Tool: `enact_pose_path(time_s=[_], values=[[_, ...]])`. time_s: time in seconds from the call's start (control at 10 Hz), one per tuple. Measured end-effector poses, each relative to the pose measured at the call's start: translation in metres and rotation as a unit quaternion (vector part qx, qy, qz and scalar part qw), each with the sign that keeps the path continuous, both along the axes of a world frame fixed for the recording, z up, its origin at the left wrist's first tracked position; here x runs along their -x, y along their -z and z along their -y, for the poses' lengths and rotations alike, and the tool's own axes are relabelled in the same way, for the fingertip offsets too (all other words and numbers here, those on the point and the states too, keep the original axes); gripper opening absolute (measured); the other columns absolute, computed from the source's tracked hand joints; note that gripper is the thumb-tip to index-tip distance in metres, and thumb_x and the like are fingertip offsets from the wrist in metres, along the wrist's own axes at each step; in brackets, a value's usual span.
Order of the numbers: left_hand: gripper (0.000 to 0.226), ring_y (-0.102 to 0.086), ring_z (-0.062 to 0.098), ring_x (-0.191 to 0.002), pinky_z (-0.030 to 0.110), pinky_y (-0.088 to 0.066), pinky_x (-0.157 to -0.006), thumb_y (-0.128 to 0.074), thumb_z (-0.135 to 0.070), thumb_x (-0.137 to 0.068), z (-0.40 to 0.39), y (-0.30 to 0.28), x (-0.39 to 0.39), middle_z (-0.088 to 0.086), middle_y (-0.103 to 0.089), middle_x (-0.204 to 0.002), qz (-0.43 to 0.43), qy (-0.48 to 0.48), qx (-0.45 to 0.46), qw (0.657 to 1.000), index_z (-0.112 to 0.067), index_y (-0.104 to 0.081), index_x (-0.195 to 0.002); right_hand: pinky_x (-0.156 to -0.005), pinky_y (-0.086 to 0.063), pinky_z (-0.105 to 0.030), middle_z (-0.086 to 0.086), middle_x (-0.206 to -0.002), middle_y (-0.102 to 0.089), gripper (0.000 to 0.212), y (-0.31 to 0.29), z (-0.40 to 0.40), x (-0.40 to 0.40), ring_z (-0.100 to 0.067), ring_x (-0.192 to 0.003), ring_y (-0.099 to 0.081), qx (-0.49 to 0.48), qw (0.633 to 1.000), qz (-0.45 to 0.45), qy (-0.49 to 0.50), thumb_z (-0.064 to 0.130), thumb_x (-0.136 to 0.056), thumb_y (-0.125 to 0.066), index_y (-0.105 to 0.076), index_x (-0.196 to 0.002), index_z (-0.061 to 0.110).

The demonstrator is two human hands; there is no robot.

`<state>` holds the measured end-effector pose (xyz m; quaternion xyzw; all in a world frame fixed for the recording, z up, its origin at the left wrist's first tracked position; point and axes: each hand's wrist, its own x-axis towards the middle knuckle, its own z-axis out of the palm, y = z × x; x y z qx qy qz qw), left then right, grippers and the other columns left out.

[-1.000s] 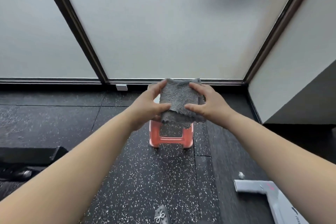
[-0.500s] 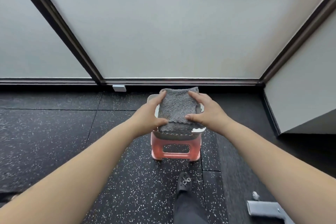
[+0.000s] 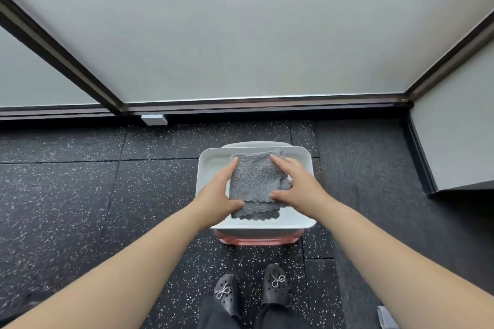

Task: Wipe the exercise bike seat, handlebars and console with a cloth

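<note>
Black, bow-trimmed shoes at 6 o'clock, side by side on speckled black rubber floor. Two bare forearms up from the bottom corners toward the middle. Left hand at the cloth's 9 o'clock edge, forefinger stretched along that side and thumb hooked round the near corner, grasping the cloth. Right hand at the 3 o'clock edge, forefinger laid on the far corner, thumb pressed on the near part, likewise grasping the cloth. Grey fluffy cloth, folded to a rough square, between both hands, inside a white rounded tray; whether flat on the tray's bottom or held just above it, impossible to tell. A looser lower layer of the cloth out past the fold toward 6 o'clock. Tray atop a pink plastic stool, only the stool's near rim and a pale far edge visible. Grey corner of some object at 5 o'clock, cut by the frame, too little shown to name. Small white block at 11 o'clock against the skirting. Beyond, frosted glass panels in dark metal frames across 12 o'clock, and a pale wall with dark skirting at 3 o'clock.
</note>
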<state>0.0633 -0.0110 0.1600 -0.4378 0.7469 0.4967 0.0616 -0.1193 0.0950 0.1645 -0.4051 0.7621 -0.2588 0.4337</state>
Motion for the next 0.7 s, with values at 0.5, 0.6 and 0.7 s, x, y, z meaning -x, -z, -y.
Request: enact_pose_path(time_s=[0.5,0.6,0.7], values=[[0.094,-0.042,0.024,-0.130,0.037,-0.042,-0.100,-0.070,-0.025,-0.081,0.023,0.153,0.014,-0.011,0.010,-0.157,0.122,0.036,0.049,0.991,-0.040,-0.005,-0.147,-0.108,-0.036,-0.037,-0.001,-0.154,-0.014,0.089,0.159,0.026,-0.002,-0.024,-0.136,-0.034,-0.082,0.991,-0.098,0.028,0.020,-0.076,-0.076,-0.024,-0.145,0.040],[0.081,-0.032,0.025,-0.131,0.040,-0.040,-0.098,-0.061,-0.034,-0.086,0.017,0.145,0.013,-0.012,0.009,-0.157,0.153,0.111,0.160,0.969,-0.034,-0.008,-0.148,-0.113,-0.026,-0.046,-0.005,-0.157,-0.008,0.082,0.160,0.019,-0.005,-0.030,-0.141,-0.017,-0.090,0.966,-0.237,-0.046,0.031,-0.080,-0.070,-0.022,-0.145,0.040],[0.080,-0.018,0.027,-0.139,0.043,-0.033,-0.107,-0.052,-0.040,-0.089,0.016,0.142,0.011,-0.008,0.009,-0.159,0.205,0.222,0.207,0.930,-0.025,-0.002,-0.150,-0.117,-0.010,-0.050,-0.006,-0.160,0.007,0.082,0.160,0.013,-0.009,-0.032,-0.147,0.003,-0.159,0.953,-0.239,-0.101,0.036,-0.084,-0.063,-0.011,-0.148,0.040]])
